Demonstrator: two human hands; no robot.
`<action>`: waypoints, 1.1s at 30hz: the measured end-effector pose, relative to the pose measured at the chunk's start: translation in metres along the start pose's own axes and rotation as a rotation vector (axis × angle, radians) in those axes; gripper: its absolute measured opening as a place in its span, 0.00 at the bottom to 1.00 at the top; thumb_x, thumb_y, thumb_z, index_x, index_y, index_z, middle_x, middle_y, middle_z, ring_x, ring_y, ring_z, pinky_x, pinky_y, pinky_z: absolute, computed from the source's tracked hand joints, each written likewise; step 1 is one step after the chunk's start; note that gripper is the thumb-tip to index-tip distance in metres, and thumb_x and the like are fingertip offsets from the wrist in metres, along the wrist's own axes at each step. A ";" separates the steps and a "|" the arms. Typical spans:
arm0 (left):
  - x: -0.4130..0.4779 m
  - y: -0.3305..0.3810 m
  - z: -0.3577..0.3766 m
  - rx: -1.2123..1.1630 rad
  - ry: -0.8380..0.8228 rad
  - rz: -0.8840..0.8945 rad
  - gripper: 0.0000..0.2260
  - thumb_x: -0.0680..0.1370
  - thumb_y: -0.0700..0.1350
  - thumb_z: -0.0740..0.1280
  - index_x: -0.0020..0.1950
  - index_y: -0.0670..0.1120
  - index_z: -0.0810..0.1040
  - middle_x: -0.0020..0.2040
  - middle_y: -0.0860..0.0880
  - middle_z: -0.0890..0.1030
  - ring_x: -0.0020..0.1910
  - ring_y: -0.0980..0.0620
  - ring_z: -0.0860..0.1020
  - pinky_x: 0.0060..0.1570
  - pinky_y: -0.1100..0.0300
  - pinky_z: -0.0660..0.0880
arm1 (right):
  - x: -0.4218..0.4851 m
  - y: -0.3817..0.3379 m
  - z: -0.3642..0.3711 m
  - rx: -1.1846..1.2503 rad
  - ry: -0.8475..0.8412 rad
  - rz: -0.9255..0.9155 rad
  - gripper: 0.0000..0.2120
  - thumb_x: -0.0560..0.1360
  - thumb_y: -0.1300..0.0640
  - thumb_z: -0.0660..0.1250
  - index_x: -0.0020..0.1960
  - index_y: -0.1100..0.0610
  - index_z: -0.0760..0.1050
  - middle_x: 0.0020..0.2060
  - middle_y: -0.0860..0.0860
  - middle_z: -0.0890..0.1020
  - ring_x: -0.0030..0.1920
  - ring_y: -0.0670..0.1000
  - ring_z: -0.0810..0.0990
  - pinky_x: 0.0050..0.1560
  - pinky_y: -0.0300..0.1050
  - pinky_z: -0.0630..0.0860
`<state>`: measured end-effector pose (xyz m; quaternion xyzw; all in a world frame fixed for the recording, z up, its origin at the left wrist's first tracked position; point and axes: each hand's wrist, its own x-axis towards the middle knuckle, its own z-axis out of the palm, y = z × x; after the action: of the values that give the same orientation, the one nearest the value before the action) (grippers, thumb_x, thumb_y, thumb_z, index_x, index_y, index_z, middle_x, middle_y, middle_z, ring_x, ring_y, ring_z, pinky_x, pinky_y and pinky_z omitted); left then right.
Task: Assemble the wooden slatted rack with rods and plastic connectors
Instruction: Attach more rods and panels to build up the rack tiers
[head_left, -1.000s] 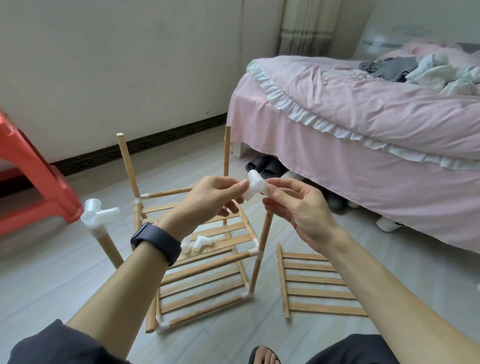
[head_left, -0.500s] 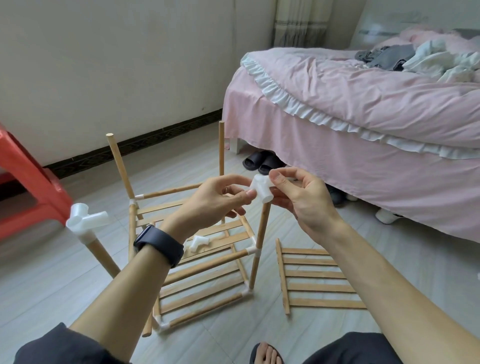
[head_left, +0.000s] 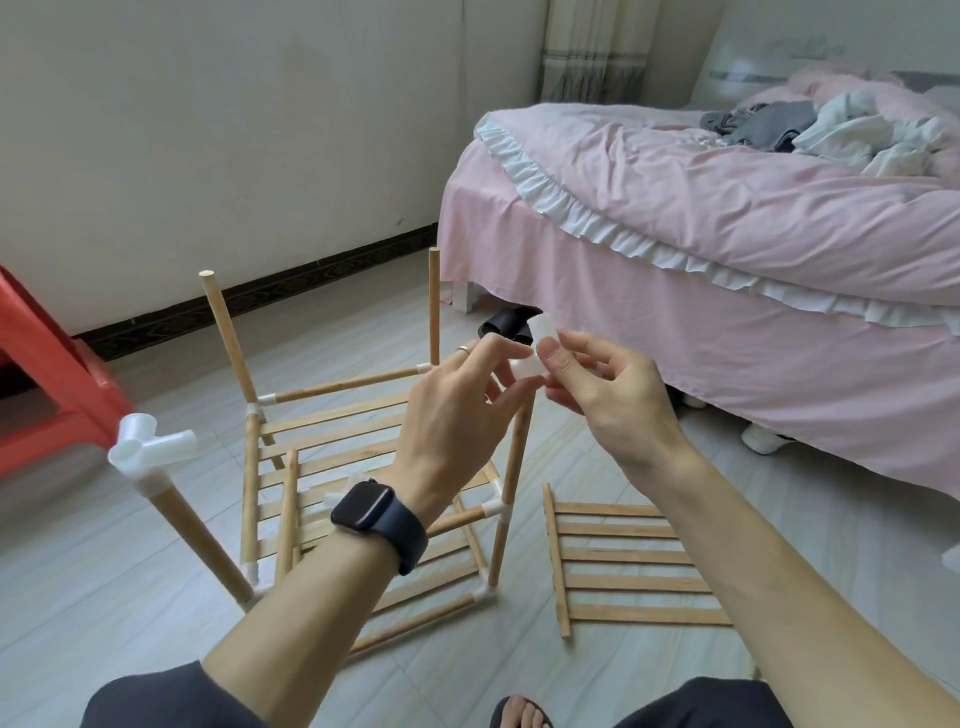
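Half-built rack (head_left: 332, 436) sits on the tile floor (head_left: 104, 597) by the bed (head_left: 727, 234): pale wood rods, slatted shelves, white plastic joints at the corners. The left hand (head_left: 457, 410) and right hand (head_left: 608, 384) are both pinching one white connector (head_left: 531, 366) right above an upright rod (head_left: 517, 452). Fingers cover most of it, so I can't tell if it's actually on the rod. The left forearm blocks the rack's near side.

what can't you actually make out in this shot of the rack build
- Head view: whether the white connector is seated on the rod below it; the left hand and right hand cover the joint.
- Head view: the small white piece on the slats; the watch hides most of it.
- Head view: the red stool, cut by the left edge.
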<state>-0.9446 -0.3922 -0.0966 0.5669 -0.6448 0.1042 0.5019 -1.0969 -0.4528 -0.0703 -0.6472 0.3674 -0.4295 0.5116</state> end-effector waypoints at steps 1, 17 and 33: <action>0.000 0.001 0.003 -0.031 -0.004 -0.038 0.14 0.74 0.47 0.77 0.56 0.45 0.79 0.41 0.56 0.81 0.34 0.59 0.79 0.35 0.62 0.80 | 0.001 0.000 0.000 0.019 0.008 0.004 0.21 0.69 0.40 0.74 0.59 0.48 0.81 0.51 0.50 0.86 0.50 0.48 0.86 0.57 0.48 0.82; -0.011 -0.039 0.048 -0.530 -0.352 -0.626 0.10 0.81 0.52 0.68 0.61 0.55 0.81 0.53 0.53 0.85 0.53 0.58 0.83 0.53 0.62 0.80 | 0.036 0.022 0.002 -0.491 -0.009 -0.301 0.15 0.77 0.59 0.74 0.63 0.51 0.82 0.69 0.47 0.77 0.49 0.35 0.81 0.54 0.29 0.77; -0.014 -0.049 0.054 -0.436 -0.408 -0.497 0.10 0.83 0.54 0.64 0.63 0.59 0.77 0.55 0.56 0.83 0.54 0.60 0.81 0.53 0.63 0.78 | 0.034 0.053 0.000 -0.411 -0.030 -0.457 0.18 0.80 0.64 0.69 0.69 0.52 0.78 0.69 0.43 0.77 0.57 0.45 0.83 0.58 0.39 0.79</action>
<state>-0.9343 -0.4378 -0.1548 0.5950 -0.5812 -0.2750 0.4822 -1.0861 -0.4950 -0.1156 -0.8092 0.2840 -0.4405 0.2654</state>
